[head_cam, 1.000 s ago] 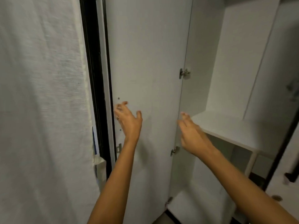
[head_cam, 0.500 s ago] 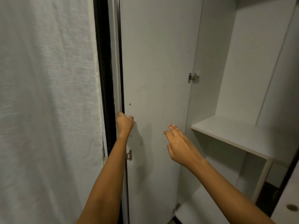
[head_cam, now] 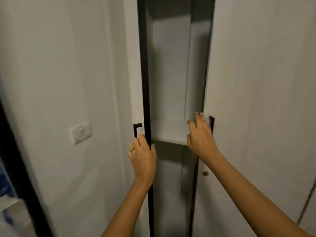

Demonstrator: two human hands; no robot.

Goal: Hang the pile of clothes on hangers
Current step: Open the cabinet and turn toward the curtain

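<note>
No clothes or hangers are in view. A white wardrobe fills the view, its two doors nearly together with a narrow gap between them. My left hand (head_cam: pixel 142 156) is curled around the black edge of the left door (head_cam: pixel 133 74), just below its black handle (head_cam: pixel 136 128). My right hand (head_cam: pixel 200 137) lies flat with fingers spread on the inner edge of the right door (head_cam: pixel 256 82), beside that door's black handle (head_cam: pixel 211 124). Through the gap I see a bare white shelf (head_cam: pixel 169 141).
A white light switch (head_cam: pixel 80 134) sits on the wall to the left of the wardrobe. A small round lock (head_cam: pixel 205 173) is on the right door below my right hand. A dark frame and blurred blue and white things show at the far left bottom corner.
Both doors have swung from wide open to nearly closed. My left hand took hold of the left door's edge; my right hand moved from inside the wardrobe onto the right door.
</note>
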